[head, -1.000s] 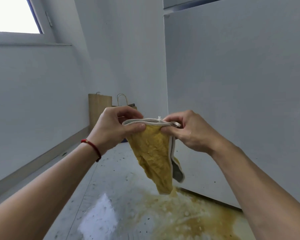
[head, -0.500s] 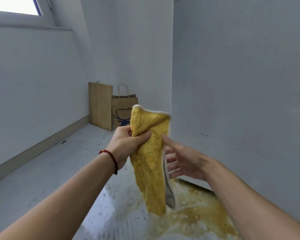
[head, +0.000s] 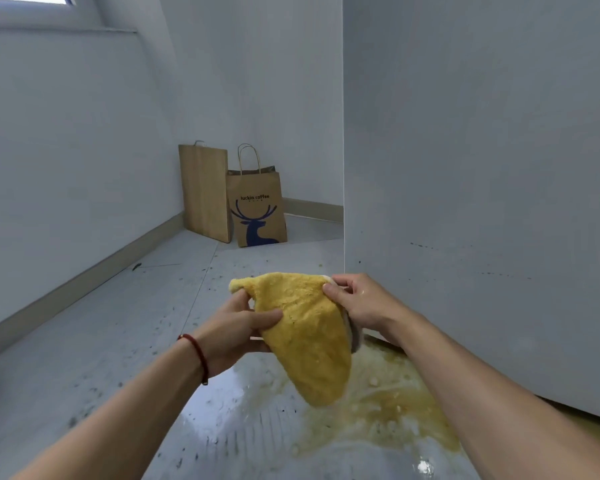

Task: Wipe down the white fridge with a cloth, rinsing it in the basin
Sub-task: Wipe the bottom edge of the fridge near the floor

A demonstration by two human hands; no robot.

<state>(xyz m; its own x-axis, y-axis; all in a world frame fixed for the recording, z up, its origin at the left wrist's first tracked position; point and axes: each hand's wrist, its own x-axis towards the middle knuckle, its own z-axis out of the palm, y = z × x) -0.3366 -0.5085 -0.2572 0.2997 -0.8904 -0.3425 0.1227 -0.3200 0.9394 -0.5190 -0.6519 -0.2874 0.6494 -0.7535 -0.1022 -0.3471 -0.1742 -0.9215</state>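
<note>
**Cloth held up beside the fridge**

The white fridge was seen at the right. The yellow cloth was held before it — grasped by the left hand and pinched by the right hand.

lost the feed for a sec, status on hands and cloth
Left hand and right hand both grip the yellow cloth, off the fridge. Yellowish spill on floor below.

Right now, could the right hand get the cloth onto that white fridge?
Probably yes: the right hand already grips the yellow cloth, and the white fridge stands just beside it with nothing between.
</note>
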